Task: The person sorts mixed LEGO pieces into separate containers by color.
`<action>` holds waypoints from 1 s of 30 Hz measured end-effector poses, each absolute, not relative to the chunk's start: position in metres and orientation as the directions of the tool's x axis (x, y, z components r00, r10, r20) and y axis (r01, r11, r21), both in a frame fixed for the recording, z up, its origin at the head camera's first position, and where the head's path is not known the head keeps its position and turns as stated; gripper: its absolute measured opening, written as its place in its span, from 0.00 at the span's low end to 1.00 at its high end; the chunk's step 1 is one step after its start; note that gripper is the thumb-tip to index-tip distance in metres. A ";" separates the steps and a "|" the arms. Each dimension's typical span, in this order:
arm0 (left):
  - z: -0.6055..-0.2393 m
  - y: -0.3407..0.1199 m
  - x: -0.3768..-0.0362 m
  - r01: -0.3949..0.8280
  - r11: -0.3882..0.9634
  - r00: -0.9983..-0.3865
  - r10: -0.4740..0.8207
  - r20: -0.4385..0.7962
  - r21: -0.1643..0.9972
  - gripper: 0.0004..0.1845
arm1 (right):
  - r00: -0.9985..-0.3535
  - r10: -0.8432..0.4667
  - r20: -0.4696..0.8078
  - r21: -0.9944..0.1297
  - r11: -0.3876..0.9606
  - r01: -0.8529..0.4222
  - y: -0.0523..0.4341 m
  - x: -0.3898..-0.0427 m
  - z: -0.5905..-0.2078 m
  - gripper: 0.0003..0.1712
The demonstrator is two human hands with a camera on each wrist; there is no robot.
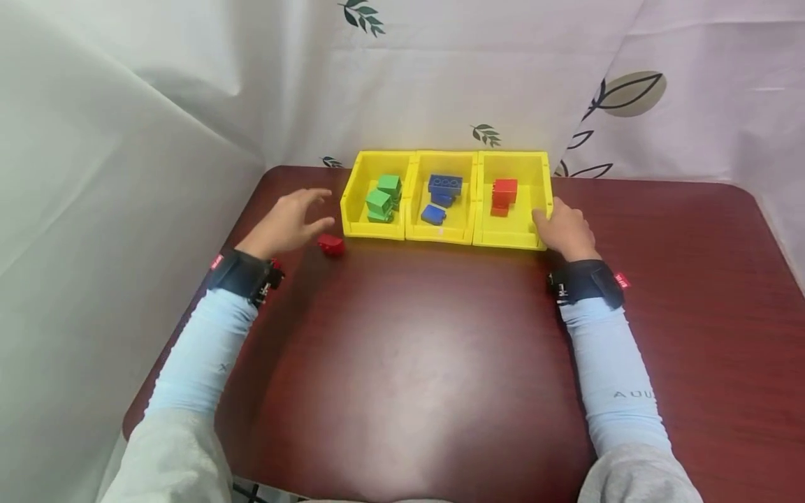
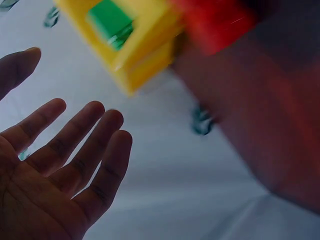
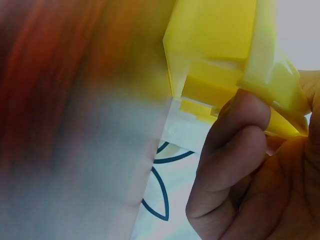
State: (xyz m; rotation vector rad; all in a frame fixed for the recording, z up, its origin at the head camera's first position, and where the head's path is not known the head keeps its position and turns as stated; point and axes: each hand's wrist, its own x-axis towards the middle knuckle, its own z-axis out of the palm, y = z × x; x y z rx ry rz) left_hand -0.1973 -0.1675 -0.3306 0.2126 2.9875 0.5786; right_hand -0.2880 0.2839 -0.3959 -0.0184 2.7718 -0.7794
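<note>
A small red block [image 1: 330, 244] lies on the surface just left of the yellow bins [image 1: 511, 239] — the right bin's corner is gripped.

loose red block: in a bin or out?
Out. The red block lies on the table, in front of the green bin, beside the open left hand.

My left hand [image 1: 288, 222] hovers palm down, fingers [image 2: 75, 145] spread and relaxed, holding nothing. My right hand [image 1: 564, 228] lies forward with its fingers [image 3: 235, 145] curled in a grip. Both forearms extend ahead, wrists strapped.
</note>
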 end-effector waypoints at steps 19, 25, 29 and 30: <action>-0.406 -0.165 -0.185 0.106 0.922 -0.990 0.132 -0.045 0.373 0.22 | -0.963 -0.080 -0.258 -0.521 0.850 0.069 0.285 -0.286 -0.396 0.34; -0.407 -0.165 -0.182 0.112 0.922 -0.991 0.132 -0.029 0.371 0.21 | -0.966 -0.078 -0.248 -0.524 0.849 0.066 0.283 -0.286 -0.396 0.35; -0.408 -0.164 -0.184 0.112 0.925 -0.990 0.136 -0.039 0.363 0.21 | -0.966 -0.076 -0.245 -0.524 0.849 0.066 0.283 -0.286 -0.396 0.35; -0.409 -0.163 -0.185 0.109 0.927 -0.990 0.133 -0.044 0.358 0.21 | -0.966 -0.076 -0.246 -0.525 0.849 0.067 0.284 -0.286 -0.396 0.35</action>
